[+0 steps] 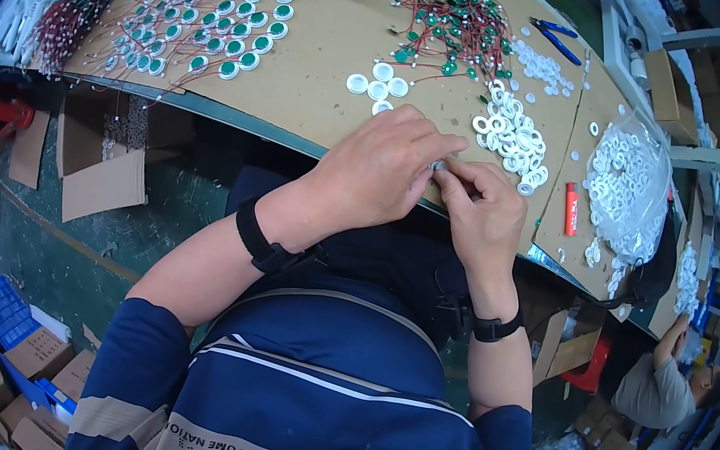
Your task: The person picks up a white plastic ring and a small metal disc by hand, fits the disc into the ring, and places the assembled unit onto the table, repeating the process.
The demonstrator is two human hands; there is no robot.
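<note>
Where left hand (pixel 385 165) meets right hand (pixel 484 212), a small piece (pixel 439 167) lies between

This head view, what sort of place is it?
Probably a small-parts assembly workshop: wired green and white discs lie spread on the workbench, a clear bag of white rings sits toward the right, and cardboard boxes stand below.

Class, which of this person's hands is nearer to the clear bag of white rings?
Right. The right hand is left of the bag and closer to the person's body. The left hand is farther left, beyond the right hand.
</note>
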